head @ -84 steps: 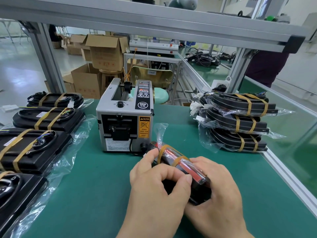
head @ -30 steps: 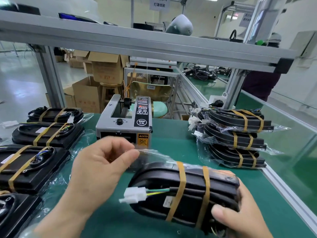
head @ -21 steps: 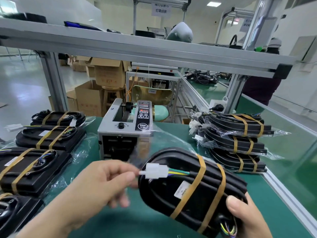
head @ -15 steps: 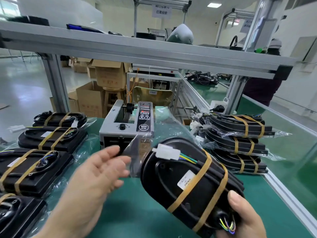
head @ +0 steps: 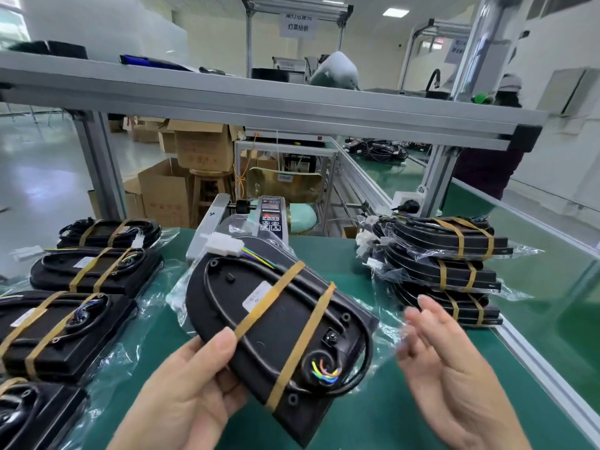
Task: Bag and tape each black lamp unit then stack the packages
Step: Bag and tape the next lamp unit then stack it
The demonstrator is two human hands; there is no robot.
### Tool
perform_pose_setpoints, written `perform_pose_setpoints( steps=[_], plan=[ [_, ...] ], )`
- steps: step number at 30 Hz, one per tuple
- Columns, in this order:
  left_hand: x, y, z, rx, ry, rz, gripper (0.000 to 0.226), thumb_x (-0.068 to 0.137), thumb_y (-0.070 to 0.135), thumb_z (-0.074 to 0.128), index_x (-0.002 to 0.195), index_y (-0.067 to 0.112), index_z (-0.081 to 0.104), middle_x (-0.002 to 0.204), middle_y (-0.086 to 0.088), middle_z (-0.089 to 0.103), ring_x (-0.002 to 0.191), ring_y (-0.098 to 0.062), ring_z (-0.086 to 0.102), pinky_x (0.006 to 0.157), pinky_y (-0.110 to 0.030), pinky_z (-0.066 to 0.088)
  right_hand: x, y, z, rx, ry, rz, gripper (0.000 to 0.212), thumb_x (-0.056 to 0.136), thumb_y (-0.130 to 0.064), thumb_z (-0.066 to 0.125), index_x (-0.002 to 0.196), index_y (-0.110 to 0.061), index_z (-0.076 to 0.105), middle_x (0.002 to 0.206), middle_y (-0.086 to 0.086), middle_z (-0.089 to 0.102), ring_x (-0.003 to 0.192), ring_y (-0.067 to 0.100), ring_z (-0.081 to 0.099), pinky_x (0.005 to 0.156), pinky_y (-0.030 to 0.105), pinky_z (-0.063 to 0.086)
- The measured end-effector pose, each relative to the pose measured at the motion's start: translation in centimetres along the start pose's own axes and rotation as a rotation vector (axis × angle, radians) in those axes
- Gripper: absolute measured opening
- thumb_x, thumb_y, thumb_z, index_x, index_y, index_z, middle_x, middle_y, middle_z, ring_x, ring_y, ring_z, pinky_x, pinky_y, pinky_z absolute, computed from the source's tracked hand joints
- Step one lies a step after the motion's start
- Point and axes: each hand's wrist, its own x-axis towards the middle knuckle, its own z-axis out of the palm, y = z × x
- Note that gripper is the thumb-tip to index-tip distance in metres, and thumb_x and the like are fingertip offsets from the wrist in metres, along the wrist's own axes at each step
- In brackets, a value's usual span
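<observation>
The left hand (head: 181,394) has the black lamp unit (head: 276,323) up off the green tabletop (head: 383,423), front and centre, with its back face tilted up toward the camera. That's a firm hold, fingers (head: 223,344) curled round the near left edge, thumb on top and the rest tucked beneath. Two tan tape bands (head: 302,339) cross the body. A white connector (head: 224,246) sticks out at the far end, and coloured wires (head: 324,373) coil at the near end. Clear bag film (head: 177,297) shows around the unit's left side and again off its right edge. Now the right hand (head: 454,378): it's spread wide, fingers straight and blurred, palm turned toward the unit. It is just beside the unit with nothing in its grasp, and whether it brushes the film is impossible to say. Behind the unit sits the grey tape dispenser (head: 259,219), partly hidden. On the right of the tabletop is a stack of packages (head: 444,267), three bagged and taped units one atop another. On the left, a row of taped black units (head: 94,271) lies on clear plastic.
</observation>
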Motion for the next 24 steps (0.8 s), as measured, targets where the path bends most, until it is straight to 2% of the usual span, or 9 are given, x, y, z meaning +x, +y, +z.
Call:
perform_pose_setpoints(
  steps=[2,4,6,8,10,15,19,22,24],
  plan=[
    [0.1,-0.3,0.1,-0.026,0.014,-0.008,0.033,0.066,0.023,0.059,0.087,0.006,0.077,0.096,-0.020,0.073,0.072,-0.029,0.073,0.053,-0.038,0.058,-0.5,1.2,1.1,0.022,-0.139,0.130,0.067,0.062,-0.038,0.085,0.120,-0.018,0.060,0.109,0.011,0.070,0.082,0.017,0.069,0.071,0.036,0.054],
    [0.3,-0.2,0.2,-0.059,0.005,-0.002,0.030,0.069,0.024,0.057,0.084,0.010,0.079,0.096,-0.018,0.074,0.073,-0.028,0.073,0.054,-0.037,0.058,-1.3,3.1,2.1,-0.086,-0.306,0.286,0.067,0.057,-0.037,0.089,0.117,-0.017,0.065,0.112,0.016,0.068,0.091,0.028,0.067,0.079,0.044,0.054],
    [0.4,0.1,0.1,-0.068,0.024,0.043,0.029,0.072,0.024,0.055,0.082,0.012,0.079,0.094,-0.016,0.074,0.074,-0.026,0.074,0.054,-0.035,0.057,-2.0,4.4,3.1,-0.273,-0.310,0.289,0.036,0.058,-0.020,0.087,0.092,-0.016,0.074,0.093,0.020,0.070,0.075,0.029,0.067,0.063,0.035,0.055],
    [0.6,0.7,-0.1,-0.061,0.037,0.092,0.028,0.073,0.024,0.054,0.081,0.013,0.080,0.093,-0.014,0.075,0.076,-0.024,0.074,0.056,-0.034,0.058,-2.3,4.9,3.5,-0.387,-0.196,0.178,0.014,0.057,-0.014,0.079,0.070,-0.014,0.074,0.066,0.016,0.067,0.050,0.021,0.061,0.043,0.023,0.044],
    [0.7,1.1,-0.3,-0.056,0.046,0.133,0.028,0.073,0.024,0.055,0.081,0.015,0.080,0.093,-0.012,0.075,0.078,-0.023,0.074,0.058,-0.033,0.058,-2.3,4.8,3.9,-0.476,-0.138,0.111,0.006,0.059,-0.017,0.074,0.064,-0.016,0.073,0.055,0.011,0.061,0.040,0.016,0.052,0.039,0.020,0.037],
    [0.5,1.6,-0.1,-0.035,0.064,0.228,0.028,0.074,0.023,0.055,0.088,0.014,0.078,0.100,-0.014,0.074,0.084,-0.025,0.073,0.063,-0.036,0.059,-2.6,4.6,4.9,-0.656,-0.190,0.166,0.018,0.061,-0.027,0.069,0.068,-0.011,0.069,0.049,0.007,0.058,0.035,0.012,0.042,0.038,0.016,0.033],
    [0.3,2.5,0.1,-0.011,0.039,0.303,0.039,0.077,0.022,0.053,0.110,0.006,0.066,0.108,-0.016,0.071,0.092,-0.026,0.072,0.071,-0.038,0.059,-3.7,4.9,5.4,-0.738,-0.294,0.195,0.026,0.064,-0.041,0.070,0.064,-0.015,0.072,0.062,0.008,0.069,0.042,0.008,0.048,0.046,0.014,0.037],
    [0.7,4.6,-0.4,0.020,0.082,0.414,0.034,0.078,0.021,0.055,0.108,0.011,0.067,0.107,-0.011,0.072,0.096,-0.023,0.071,0.076,-0.037,0.058,-3.8,5.5,4.4,-0.802,-0.211,0.032,0.044,0.082,-0.032,0.067,0.045,-0.010,0.058,0.055,0.014,0.065,0.047,0.009,0.056,0.051,0.011,0.039],
    [1.3,6.9,-1.1,0.030,0.104,0.498,0.027,0.079,0.024,0.055,0.099,0.018,0.072,0.104,-0.003,0.074,0.096,-0.017,0.070,0.077,-0.034,0.058,-3.9,5.7,3.8,-0.853,-0.173,-0.003,0.047,0.089,-0.016,0.065,0.044,-0.005,0.056,0.053,0.015,0.064,0.048,0.008,0.056,0.052,0.011,0.039]
  ],
)
